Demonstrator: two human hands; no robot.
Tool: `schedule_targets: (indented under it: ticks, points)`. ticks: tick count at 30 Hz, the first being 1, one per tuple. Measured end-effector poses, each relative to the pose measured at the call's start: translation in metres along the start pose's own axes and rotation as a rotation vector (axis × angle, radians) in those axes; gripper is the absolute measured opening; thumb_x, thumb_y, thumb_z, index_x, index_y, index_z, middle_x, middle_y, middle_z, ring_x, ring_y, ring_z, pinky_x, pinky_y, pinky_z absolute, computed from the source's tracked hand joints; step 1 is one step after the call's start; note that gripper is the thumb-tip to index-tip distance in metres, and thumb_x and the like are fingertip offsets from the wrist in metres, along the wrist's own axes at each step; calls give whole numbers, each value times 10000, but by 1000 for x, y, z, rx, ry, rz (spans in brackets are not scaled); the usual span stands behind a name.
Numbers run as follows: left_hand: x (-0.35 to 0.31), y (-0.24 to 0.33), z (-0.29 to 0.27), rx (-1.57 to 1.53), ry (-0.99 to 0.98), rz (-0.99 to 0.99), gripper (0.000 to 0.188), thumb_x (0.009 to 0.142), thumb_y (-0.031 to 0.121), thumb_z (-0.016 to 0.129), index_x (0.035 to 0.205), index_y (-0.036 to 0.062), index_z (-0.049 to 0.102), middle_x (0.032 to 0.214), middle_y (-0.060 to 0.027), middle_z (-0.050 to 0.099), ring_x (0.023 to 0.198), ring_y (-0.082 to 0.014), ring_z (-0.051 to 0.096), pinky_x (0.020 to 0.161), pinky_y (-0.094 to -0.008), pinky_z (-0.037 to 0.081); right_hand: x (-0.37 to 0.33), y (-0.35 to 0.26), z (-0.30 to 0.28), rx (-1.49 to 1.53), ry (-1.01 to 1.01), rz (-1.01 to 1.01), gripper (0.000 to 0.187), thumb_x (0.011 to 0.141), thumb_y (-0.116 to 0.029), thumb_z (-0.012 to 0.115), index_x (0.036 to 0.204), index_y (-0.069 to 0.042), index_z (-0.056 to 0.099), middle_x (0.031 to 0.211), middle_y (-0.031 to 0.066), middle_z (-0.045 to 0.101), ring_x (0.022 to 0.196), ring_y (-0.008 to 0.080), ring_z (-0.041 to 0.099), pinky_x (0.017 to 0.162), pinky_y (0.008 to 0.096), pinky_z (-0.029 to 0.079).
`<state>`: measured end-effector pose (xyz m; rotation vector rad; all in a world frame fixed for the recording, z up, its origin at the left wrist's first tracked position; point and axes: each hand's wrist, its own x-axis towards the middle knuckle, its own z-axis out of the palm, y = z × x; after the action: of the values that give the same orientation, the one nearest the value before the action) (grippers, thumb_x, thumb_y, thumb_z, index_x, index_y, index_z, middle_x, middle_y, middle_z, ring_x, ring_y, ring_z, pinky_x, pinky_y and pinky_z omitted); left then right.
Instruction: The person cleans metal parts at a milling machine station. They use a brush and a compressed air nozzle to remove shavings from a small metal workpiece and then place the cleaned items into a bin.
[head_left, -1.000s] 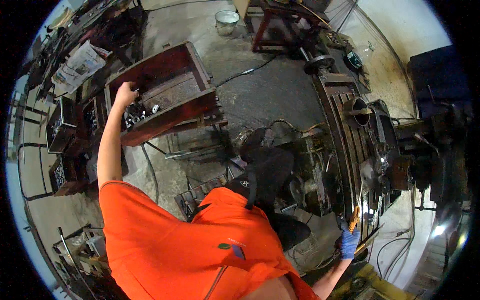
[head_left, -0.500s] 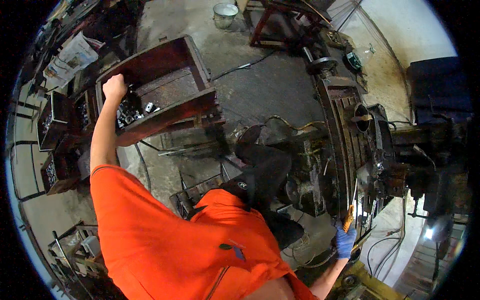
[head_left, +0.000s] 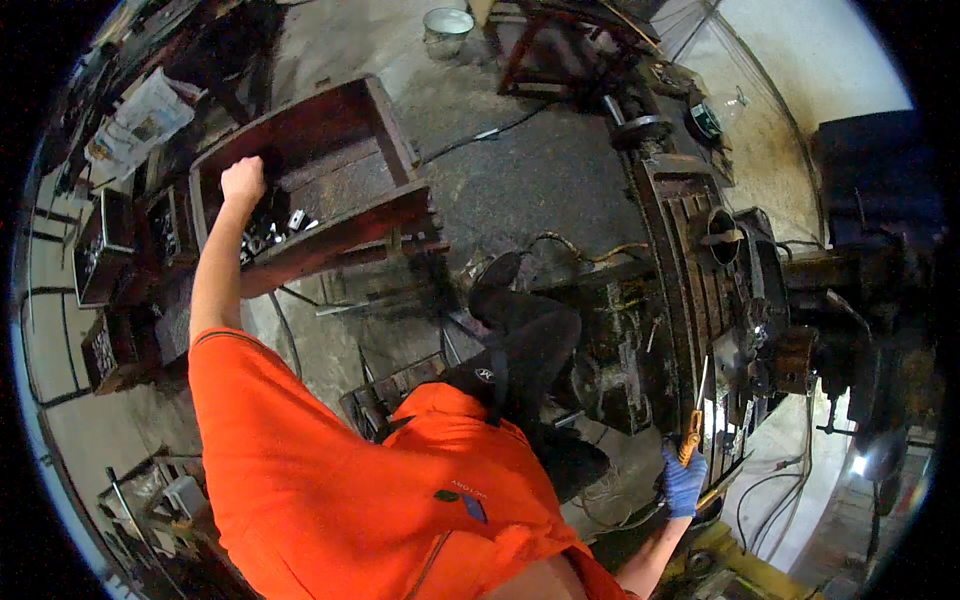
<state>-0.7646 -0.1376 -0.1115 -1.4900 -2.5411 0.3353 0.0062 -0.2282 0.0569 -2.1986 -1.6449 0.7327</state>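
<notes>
My left hand [head_left: 243, 180], bare and closed in a fist, is over the left end of a dark red-brown metal bin [head_left: 335, 238]. Whatever its fingers may hold is hidden. Below and beside it in the bin lie small metal parts [head_left: 298, 219], some shiny. My right hand [head_left: 684, 484], in a blue glove, is closed around an orange-handled tool [head_left: 691, 436] with a thin pale shaft. The tool points away from me beside the slotted metal bed of a machine [head_left: 690, 245]; its exact kind is unclear.
Smaller bins of parts [head_left: 105, 245] stand on the left, near a whitish sack [head_left: 140, 125]. A bucket [head_left: 447, 33] sits on the far floor. A cable [head_left: 490, 132] crosses the floor. My bent leg [head_left: 530, 330] is between the bin and the machine.
My left fist has shifted slightly right over the bin. My right hand keeps hold of the orange-handled tool, which has tilted and moved slightly left.
</notes>
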Motion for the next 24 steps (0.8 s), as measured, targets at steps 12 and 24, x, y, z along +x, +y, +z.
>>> schedule_targets:
  ticks: [12, 24]
  points:
    - [17, 18, 15, -115, -17, -241, 113, 774, 103, 507, 844, 62, 585, 886, -142, 630, 821, -321, 617, 689, -413, 496, -8, 7, 9, 144, 23, 134, 181, 708, -93, 678, 821, 12, 583, 665, 26, 580, 600, 75, 488, 562, 257, 424]
    - [-21, 83, -142, -2200, -20, -147, 263, 865, 186, 554, 1050, 6, 508, 981, -107, 573, 927, -246, 586, 780, -399, 493, -18, -11, 6, 103, -42, -60, 305, 709, -150, 701, 950, 3, 592, 710, 26, 614, 623, 65, 500, 571, 271, 438]
